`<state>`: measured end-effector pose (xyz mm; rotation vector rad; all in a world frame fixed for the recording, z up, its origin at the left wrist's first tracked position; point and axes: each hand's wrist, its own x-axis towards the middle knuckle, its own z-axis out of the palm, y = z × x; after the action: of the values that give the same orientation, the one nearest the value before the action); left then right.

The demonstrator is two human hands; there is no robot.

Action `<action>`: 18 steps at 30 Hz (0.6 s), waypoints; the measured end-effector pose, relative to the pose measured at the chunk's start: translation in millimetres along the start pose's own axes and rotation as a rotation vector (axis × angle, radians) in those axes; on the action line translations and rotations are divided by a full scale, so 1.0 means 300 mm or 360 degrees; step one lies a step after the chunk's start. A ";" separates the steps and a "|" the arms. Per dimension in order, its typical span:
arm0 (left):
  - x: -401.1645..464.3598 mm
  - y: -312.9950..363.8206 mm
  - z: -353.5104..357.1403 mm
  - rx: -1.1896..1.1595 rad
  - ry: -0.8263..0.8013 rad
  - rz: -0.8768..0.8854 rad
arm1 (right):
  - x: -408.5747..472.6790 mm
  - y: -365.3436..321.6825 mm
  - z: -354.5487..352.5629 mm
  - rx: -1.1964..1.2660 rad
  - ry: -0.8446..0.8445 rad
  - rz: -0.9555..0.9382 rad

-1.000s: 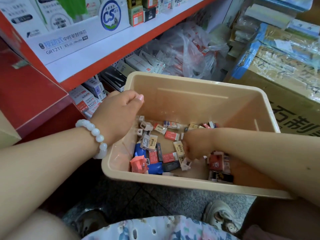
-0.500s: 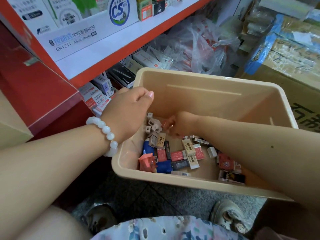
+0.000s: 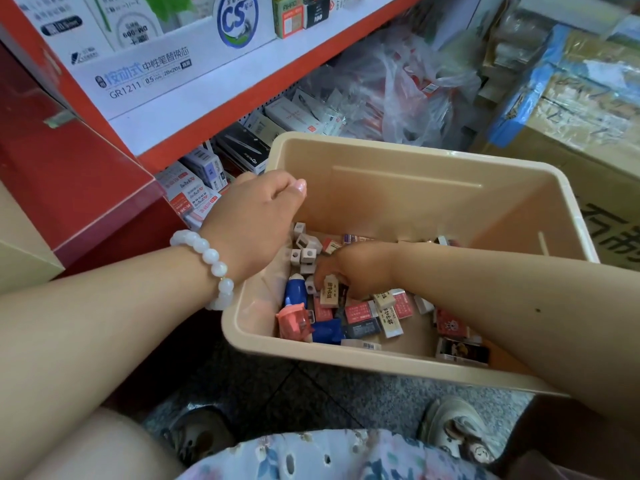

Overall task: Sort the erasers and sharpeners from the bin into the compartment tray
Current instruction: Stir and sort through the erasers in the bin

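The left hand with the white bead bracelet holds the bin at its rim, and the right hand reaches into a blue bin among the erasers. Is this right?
Not quite: the bin is beige, not blue, as the head view shows. The left hand with the bracelet holds its rim, and the right hand reaches in among the erasers.

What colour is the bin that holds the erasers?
The bin is beige, shown in the head view.

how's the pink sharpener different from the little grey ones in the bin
The pink sharpener lies near the bin's front wall; the grey sharpeners cluster further back, by the left hand. The pink one looks bigger and rounded; the grey ones are small blocks, several showing a hole. It is a single piece; they are several. All lie loose in the bin.
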<state>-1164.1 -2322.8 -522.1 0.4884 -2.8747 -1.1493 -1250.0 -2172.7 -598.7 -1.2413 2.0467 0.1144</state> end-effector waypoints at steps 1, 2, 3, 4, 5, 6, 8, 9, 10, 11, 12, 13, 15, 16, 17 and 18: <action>0.000 0.000 0.001 0.0001 -0.0002 0.0000 | -0.004 0.004 0.000 -0.0070 -0.0039 0.0012; 0.000 -0.001 0.002 0.0003 -0.0002 -0.0004 | -0.012 0.009 -0.005 -0.0170 -0.0082 0.0032; 0.000 0.000 0.002 -0.0001 0.0000 -0.0012 | -0.017 0.017 -0.009 -0.0245 -0.0121 0.0055; 0.001 0.000 0.002 -0.0009 0.0002 -0.0019 | -0.024 0.021 -0.011 -0.0262 -0.0146 0.0067; 0.001 0.001 0.002 -0.0012 0.0003 -0.0020 | -0.028 0.022 -0.009 -0.0222 -0.0149 0.0029; 0.001 0.001 0.001 -0.0010 0.0003 -0.0018 | -0.031 0.016 -0.008 -0.0166 -0.0154 -0.0031; 0.001 -0.002 0.001 -0.0006 0.0004 -0.0009 | -0.036 -0.007 -0.002 -0.0125 -0.0199 -0.0134; 0.002 -0.003 0.001 -0.0014 0.0003 -0.0010 | -0.037 -0.018 0.007 -0.0156 -0.0227 -0.0142; 0.001 -0.002 0.002 -0.0023 0.0003 -0.0015 | -0.041 -0.027 0.014 -0.0207 -0.0233 -0.0135; 0.000 -0.002 0.002 -0.0030 0.0002 -0.0019 | -0.042 -0.031 0.015 -0.0250 -0.0227 -0.0134; -0.001 -0.001 0.003 -0.0031 -0.0002 -0.0020 | -0.046 -0.032 0.007 -0.0293 -0.0231 -0.0118; -0.001 -0.001 0.004 -0.0028 -0.0006 -0.0017 | -0.050 -0.027 -0.003 -0.0339 -0.0241 -0.0096; -0.001 -0.002 0.003 -0.0018 0.0000 -0.0017 | -0.060 -0.018 -0.026 -0.0416 -0.0271 -0.0054; 0.000 -0.003 0.002 -0.0014 0.0005 -0.0018 | -0.065 -0.016 -0.032 -0.0441 -0.0273 -0.0042; 0.001 -0.002 0.001 -0.0013 0.0010 -0.0016 | -0.071 -0.020 -0.035 -0.0459 -0.0265 -0.0050; 0.000 -0.001 0.002 -0.0016 0.0013 -0.0013 | -0.076 -0.027 -0.033 -0.0480 -0.0282 -0.0061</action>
<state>-1164.0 -2322.6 -522.7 0.5040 -2.8615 -1.1594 -1242.7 -2164.3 -574.9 -1.3963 1.8977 0.5127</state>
